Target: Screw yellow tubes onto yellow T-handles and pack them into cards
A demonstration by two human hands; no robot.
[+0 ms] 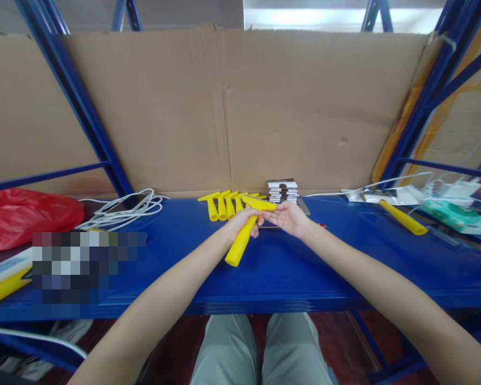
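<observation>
My left hand (246, 219) is closed round the neck of a yellow T-shaped scraper (240, 240), its hollow handle end tilted down toward me. At the right end of the scraper's head, my right hand (289, 218) pinches with thumb and fingertips; any small part between them is too small to make out. Just behind my left hand, several more yellow scrapers (223, 207) lie in a row, handles toward me. A stack of small white-and-black packets (282, 191) stands behind my right hand. Both hands are above the blue table (288, 272).
Cardboard (264, 107) closes off the back between blue posts. On the left lie a coiled white cable (124, 211) and a red plastic bag (28, 216). On the right are another yellow handle (403, 217), a green-and-white packet (452, 214) and white cables.
</observation>
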